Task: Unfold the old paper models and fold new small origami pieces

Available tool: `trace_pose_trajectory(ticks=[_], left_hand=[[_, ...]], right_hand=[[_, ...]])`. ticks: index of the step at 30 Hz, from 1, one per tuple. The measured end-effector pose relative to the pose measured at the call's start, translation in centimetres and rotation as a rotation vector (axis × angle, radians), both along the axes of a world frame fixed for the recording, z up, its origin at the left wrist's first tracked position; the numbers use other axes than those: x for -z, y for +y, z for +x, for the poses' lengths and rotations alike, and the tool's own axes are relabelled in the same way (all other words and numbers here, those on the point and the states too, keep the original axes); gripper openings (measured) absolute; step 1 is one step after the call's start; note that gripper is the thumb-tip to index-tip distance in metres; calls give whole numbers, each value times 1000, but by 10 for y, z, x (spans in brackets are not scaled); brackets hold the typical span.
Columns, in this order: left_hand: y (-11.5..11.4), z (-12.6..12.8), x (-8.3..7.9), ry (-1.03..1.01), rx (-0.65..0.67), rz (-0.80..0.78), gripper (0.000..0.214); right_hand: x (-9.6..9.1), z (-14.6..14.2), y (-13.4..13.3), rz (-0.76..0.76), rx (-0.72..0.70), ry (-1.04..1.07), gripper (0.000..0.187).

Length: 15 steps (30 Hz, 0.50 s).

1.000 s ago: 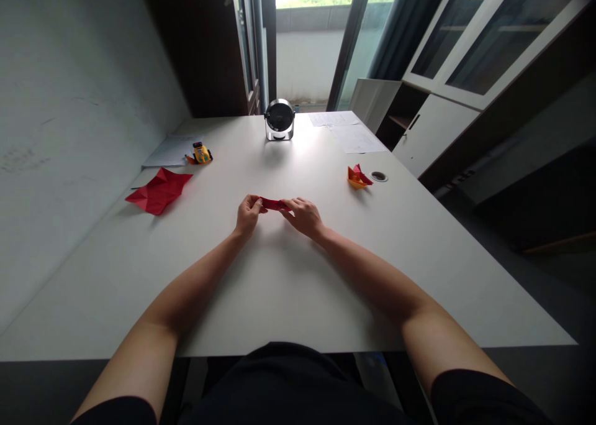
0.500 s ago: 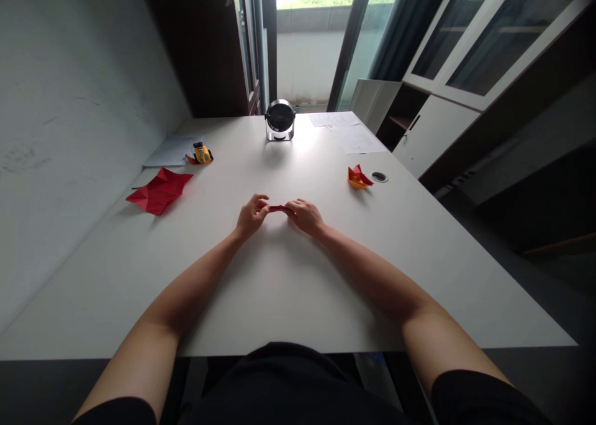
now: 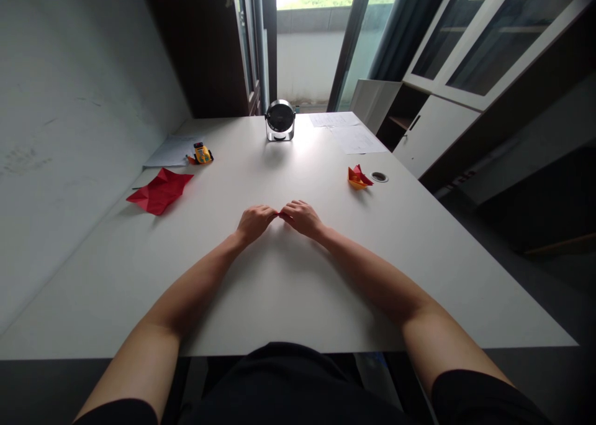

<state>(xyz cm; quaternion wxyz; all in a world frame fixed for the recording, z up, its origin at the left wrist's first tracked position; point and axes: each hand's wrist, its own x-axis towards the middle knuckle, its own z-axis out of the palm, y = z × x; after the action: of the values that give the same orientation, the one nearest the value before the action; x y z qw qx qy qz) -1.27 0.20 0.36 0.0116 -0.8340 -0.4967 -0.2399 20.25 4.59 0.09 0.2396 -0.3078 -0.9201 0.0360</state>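
My left hand and my right hand meet knuckle to knuckle at the middle of the white table. Both are curled, fingers closed. Between them only a sliver of a small folded red paper piece shows; the rest is hidden under my fingers. Both hands pinch it just above the tabletop.
A creased red paper sheet lies at the left. A small yellow toy sits on white papers behind it. A round fan stands at the far middle. An orange-red folded paper figure and a cable hole are at the right.
My hands have drawn together. The red strip, stretched between them a second ago, is now folded shorter and nearly covered by my fingers.
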Motion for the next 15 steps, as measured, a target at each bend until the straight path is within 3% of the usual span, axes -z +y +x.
trace_pose_trajectory(ticks=[6, 15], left_hand=[[5, -2, -2, -2, 11, -63, 30], [3, -6, -5, -88, 15, -276, 34]], right_hand=[[5, 4, 11, -36, -29, -3, 34], [5, 20, 22, -215, -46, 34, 49]])
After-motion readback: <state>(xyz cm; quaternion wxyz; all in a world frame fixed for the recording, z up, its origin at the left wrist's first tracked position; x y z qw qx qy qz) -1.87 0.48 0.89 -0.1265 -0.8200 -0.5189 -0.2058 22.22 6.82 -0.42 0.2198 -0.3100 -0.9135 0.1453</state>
